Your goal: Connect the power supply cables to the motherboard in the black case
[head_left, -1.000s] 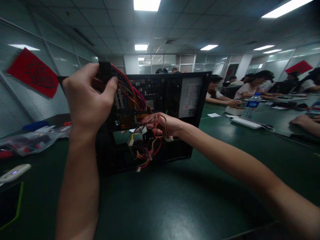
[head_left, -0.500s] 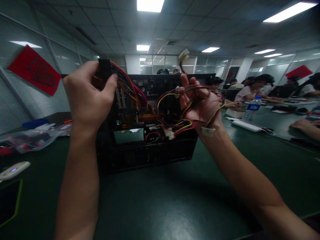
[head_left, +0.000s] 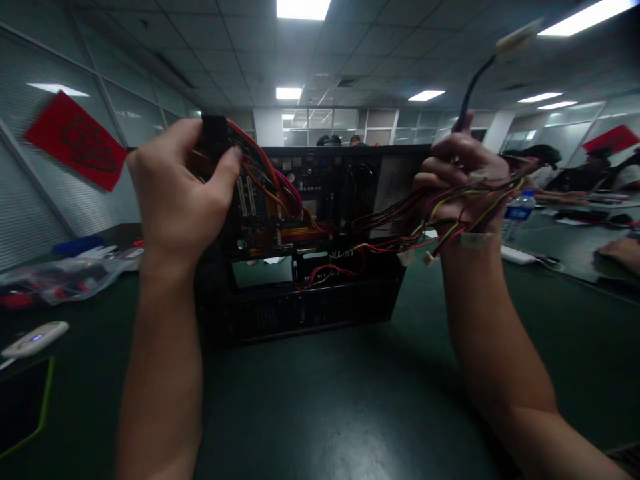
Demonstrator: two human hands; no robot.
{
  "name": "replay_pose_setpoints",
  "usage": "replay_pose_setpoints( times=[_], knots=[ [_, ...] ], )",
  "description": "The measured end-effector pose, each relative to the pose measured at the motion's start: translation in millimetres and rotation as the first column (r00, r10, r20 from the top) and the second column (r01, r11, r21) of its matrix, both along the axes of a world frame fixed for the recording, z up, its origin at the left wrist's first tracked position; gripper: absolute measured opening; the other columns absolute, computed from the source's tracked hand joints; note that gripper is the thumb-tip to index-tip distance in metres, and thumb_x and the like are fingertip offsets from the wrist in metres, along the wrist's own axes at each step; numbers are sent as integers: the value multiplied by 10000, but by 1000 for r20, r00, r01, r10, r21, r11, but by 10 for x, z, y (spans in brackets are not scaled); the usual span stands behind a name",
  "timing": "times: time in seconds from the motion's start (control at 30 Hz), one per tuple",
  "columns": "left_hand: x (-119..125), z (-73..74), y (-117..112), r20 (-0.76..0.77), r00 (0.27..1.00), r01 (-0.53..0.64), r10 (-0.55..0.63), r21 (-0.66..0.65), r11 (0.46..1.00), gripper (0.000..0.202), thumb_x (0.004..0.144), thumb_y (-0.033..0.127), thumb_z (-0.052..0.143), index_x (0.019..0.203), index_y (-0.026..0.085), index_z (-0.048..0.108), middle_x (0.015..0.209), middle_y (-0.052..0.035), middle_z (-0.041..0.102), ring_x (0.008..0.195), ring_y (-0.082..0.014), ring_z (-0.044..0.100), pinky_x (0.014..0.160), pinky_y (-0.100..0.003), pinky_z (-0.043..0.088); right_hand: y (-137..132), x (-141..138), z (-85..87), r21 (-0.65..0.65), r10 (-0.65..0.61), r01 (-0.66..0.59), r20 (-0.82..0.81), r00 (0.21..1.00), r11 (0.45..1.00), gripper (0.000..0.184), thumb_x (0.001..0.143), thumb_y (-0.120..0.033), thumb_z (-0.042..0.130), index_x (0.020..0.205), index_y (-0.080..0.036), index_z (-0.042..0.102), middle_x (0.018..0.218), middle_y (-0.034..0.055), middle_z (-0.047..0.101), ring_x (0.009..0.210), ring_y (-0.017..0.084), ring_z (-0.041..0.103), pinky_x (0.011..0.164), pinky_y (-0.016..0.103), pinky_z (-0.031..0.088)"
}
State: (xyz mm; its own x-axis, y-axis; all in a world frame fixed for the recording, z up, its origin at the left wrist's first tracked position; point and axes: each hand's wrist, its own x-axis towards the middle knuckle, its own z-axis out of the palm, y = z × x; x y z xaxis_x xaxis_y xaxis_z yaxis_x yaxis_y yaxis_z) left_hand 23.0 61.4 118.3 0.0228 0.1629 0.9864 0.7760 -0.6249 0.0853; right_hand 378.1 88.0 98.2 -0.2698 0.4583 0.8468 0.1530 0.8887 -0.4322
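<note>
An open black computer case [head_left: 300,313] stands on the table, its circuit board [head_left: 260,210] and inside showing. My left hand [head_left: 180,180], at the case's upper left, is closed on a black block-shaped connector [head_left: 215,128] from which red, orange and purple wires [head_left: 273,177] run down to the board. Off the right side, my right hand [head_left: 460,170] is closed around a bundle of thin power cables [head_left: 400,207], drawn out sideways from the case. A white plug [head_left: 517,40] sticks up above that hand on a dark lead. Small white plugs [head_left: 406,257] dangle below it.
On the left lie a clear plastic bag [head_left: 75,283], a white device [head_left: 37,339] and a green-edged phone [head_left: 25,403]. Toward the right are a water bottle [head_left: 519,210] and a white power strip [head_left: 517,255]. Other people sit along the table's right side.
My right hand has moved right and up, its fingers closing round the cables, which now stretch out from the case. My left hand keeps its hold.
</note>
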Motion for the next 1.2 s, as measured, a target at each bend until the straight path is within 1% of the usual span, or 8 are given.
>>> replay_pose_setpoints(
  times=[0.1,0.2,0.27,0.5,0.73,0.87,1.03,1.2],
  knots=[
    [-7,-4,9,-30,999,-16,15,-2,1000,170,869,247,716,1001,156,774,805,-22,688,700,-148,614,616,-269,396,-190,2,-25,-215,208,-143,318,925,966,465,1025,-660,381,1184,-313,647,598,-82,363,457,101,177,461,239,245],
    [1,-13,20,-50,998,-37,37,-12,999,162,864,269,727,966,151,768,773,-18,652,709,-158,612,627,-272,402,-435,-39,-93,-533,480,-28,736,478,845,380,914,-532,704,1061,-185,748,681,-5,639,554,112,552,529,233,391],
    [20,-19,22,-70,997,-30,29,-14,999,170,865,287,731,965,153,759,784,-11,645,711,-152,613,645,-268,426,-581,-168,-186,-482,426,178,861,279,858,168,934,-303,695,1006,-162,754,747,13,687,608,106,592,540,215,388],
    [128,-34,-26,-90,996,-15,16,17,1000,182,846,273,744,1001,179,758,836,13,706,680,-103,601,645,-238,440,-539,-961,-752,-102,36,148,919,393,984,563,904,-177,699,1445,-149,546,1074,104,732,878,183,686,686,249,449],
    [6,-14,-120,-218,974,30,-54,-114,993,145,830,339,705,876,205,740,730,-6,680,618,-142,578,583,-293,405,-344,-1252,-1135,0,13,144,996,-89,990,390,946,-373,636,1237,-125,714,1125,179,746,926,302,744,668,344,496],
    [-73,-4,-116,-222,973,32,-63,-139,990,184,827,367,705,839,190,754,692,-7,669,595,-141,563,551,-284,358,-373,-1059,-1184,-35,87,186,957,-276,982,457,827,-323,748,1236,-120,741,1315,221,679,973,318,745,661,349,509],
    [-99,6,-123,-201,978,24,-54,-148,989,258,821,379,734,904,140,786,749,-24,709,645,-135,580,596,-250,358,-463,-936,-1234,47,45,280,948,-314,959,453,729,-70,746,1181,-100,762,1318,242,680,968,316,747,669,348,509],
    [-99,-2,-199,-206,977,12,-46,-162,987,237,808,367,758,861,136,763,711,8,672,606,-97,517,598,-230,359,-551,-849,-939,24,58,296,963,-263,955,334,919,-290,666,1163,-79,753,1116,219,746,928,325,739,638,344,478]
  ],
)
